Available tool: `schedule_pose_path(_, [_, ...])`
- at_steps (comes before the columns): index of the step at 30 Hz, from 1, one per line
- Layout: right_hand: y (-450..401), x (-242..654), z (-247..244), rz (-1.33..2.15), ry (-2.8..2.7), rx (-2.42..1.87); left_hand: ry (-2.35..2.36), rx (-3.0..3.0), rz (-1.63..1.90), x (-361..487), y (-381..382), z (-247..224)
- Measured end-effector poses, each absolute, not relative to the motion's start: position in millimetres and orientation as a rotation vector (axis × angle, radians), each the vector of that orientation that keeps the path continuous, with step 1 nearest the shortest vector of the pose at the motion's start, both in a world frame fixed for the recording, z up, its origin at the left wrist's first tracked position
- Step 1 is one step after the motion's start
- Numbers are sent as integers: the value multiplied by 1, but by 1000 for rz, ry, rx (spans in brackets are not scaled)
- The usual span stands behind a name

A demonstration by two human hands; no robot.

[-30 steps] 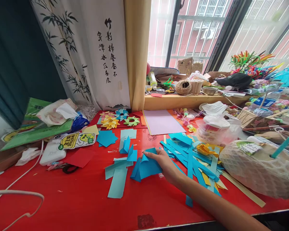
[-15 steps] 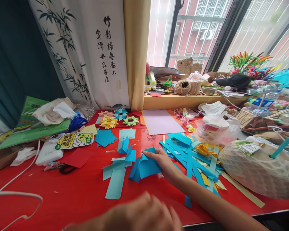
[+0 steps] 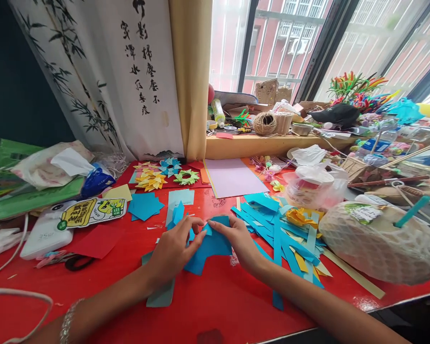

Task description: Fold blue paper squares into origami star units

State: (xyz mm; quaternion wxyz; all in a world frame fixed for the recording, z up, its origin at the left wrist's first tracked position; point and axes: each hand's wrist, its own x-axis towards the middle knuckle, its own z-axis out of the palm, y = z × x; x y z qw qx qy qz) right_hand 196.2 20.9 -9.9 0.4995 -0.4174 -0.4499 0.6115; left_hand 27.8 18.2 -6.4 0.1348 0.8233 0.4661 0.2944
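A partly folded blue paper point(image 3: 211, 246) is held between both hands above the red table point(image 3: 215, 306). My left hand point(image 3: 177, 246) pinches its upper left edge with thumb and finger. On the right side, my right hand point(image 3: 241, 241) grips the top of the same paper, thumb toward the left thumb. Pale teal strips point(image 3: 161, 294) lie partly hidden under my left hand and forearm. Just behind that hand stands a small folded blue piece point(image 3: 178, 213). A stack of blue sheets point(image 3: 145, 206) rests farther left.
Blue and yellow strips point(image 3: 277, 253) are heaped to the right, beside a netted fruit with a straw point(image 3: 380, 243). Folded paper rings point(image 3: 150, 180) and a lilac sheet point(image 3: 232, 177) lie at the back. Scissors point(image 3: 79, 262) and red paper point(image 3: 98, 242) are at left.
My left hand has moved up from the near table edge onto the blue paper and now pinches it. My right hand keeps hold of the paper. The view has shifted slightly to the right.
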Motion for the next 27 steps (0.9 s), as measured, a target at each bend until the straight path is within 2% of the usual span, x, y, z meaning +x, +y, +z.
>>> schedule_pose_path(8, [35, 179, -9, 1469, -1224, -1085, 1311, 2204, 940, 15, 25, -13])
schedule_pose_path(15, [72, 174, -16, 1538, -1029, -1018, 1182, 2870, 984, 15, 22, -14])
schedule_pose_path(20, [84, 184, -30, 1479, -952, -1059, 1002, 3172, 783, 33, -15, -7])
schedule_pose_path(27, [91, 187, -33, 1536, -870, -1068, 1149, 3409, 495, 36, -30, -30])
